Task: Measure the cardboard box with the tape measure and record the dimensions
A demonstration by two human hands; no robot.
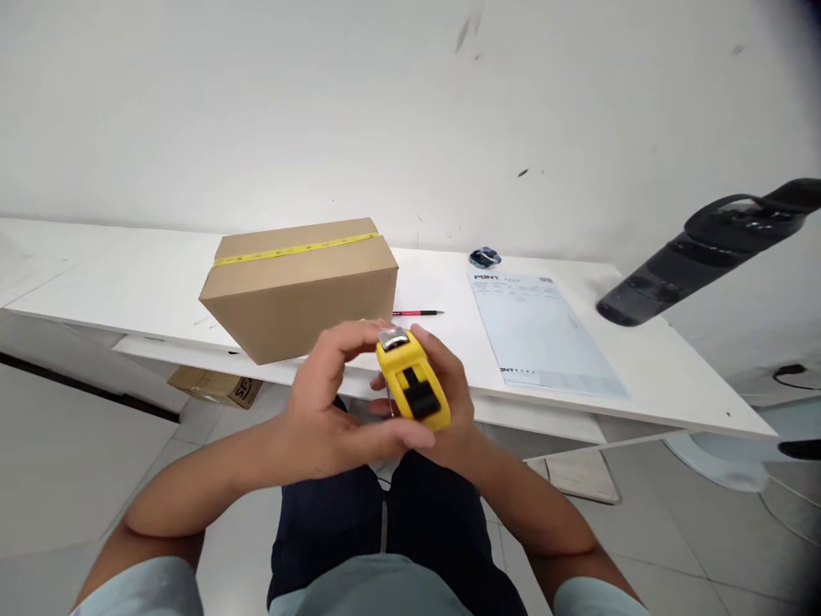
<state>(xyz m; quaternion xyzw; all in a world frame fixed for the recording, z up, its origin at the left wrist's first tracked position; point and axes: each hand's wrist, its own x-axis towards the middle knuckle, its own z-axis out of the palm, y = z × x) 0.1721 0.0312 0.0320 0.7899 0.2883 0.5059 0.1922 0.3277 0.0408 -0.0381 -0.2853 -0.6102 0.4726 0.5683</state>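
A yellow tape measure (398, 370) with a black slide button and a metal hook end is held up in front of the table's front edge. My left hand (330, 406) curls around its left side, fingertips at the metal end and thumb along the lower edge. From the other side my right hand (457, 402) wraps the case, its far fingers partly hidden behind it. The blade looks drawn in. Just beyond, a closed cardboard box (314, 316) stands on the table, a yellow printed strip (295, 251) running along its top.
On the white table (141, 274) lie a red and black pen (416, 313), a printed sheet (539, 334) and a small dark blue crumpled item (484, 257). A dark bottle (673, 265) stands at the right. Below is another carton (215, 387).
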